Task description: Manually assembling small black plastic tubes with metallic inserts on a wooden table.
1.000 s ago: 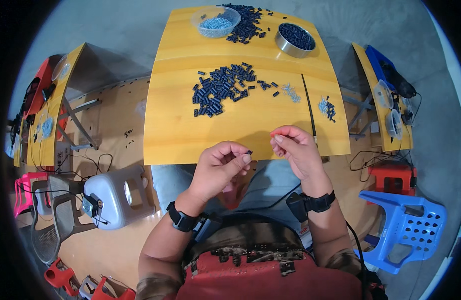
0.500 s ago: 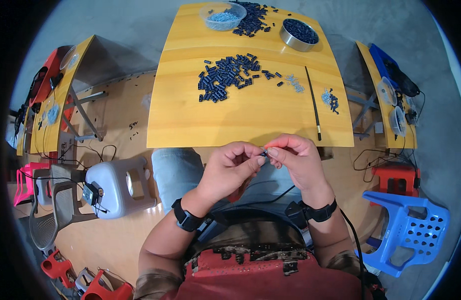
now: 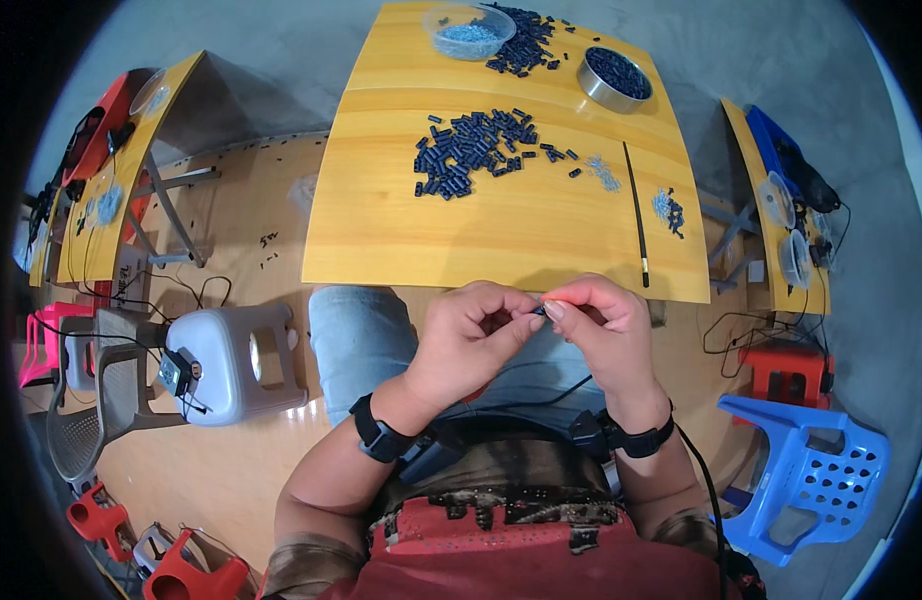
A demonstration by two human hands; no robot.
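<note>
In front of the table's near edge, my left hand (image 3: 473,335) is closed in a pinch on a small black plastic piece (image 3: 539,311). My right hand (image 3: 606,325) meets it fingertip to fingertip, thumb and forefinger pressed together at the piece's end. Whatever lies between the right fingertips is too small to make out. Beyond the hands, a loose pile of short black plastic pieces (image 3: 466,155) lies on the yellow table (image 3: 411,240). To the right are a scatter of small silvery parts (image 3: 606,175), a thin black rod (image 3: 636,215) and a mixed heap of tiny parts (image 3: 669,212).
At the table's far end stand a clear tub (image 3: 469,35) of silvery parts, another black heap (image 3: 526,45) and a round metal tin (image 3: 613,82) of black pieces. A grey stool (image 3: 216,365) is on my left, a blue chair (image 3: 811,470) on my right.
My right fingertips have closed in over the piece's end, covering the silvery bit that showed there. Both hands stay together at the table edge; the whole view has shifted slightly.
</note>
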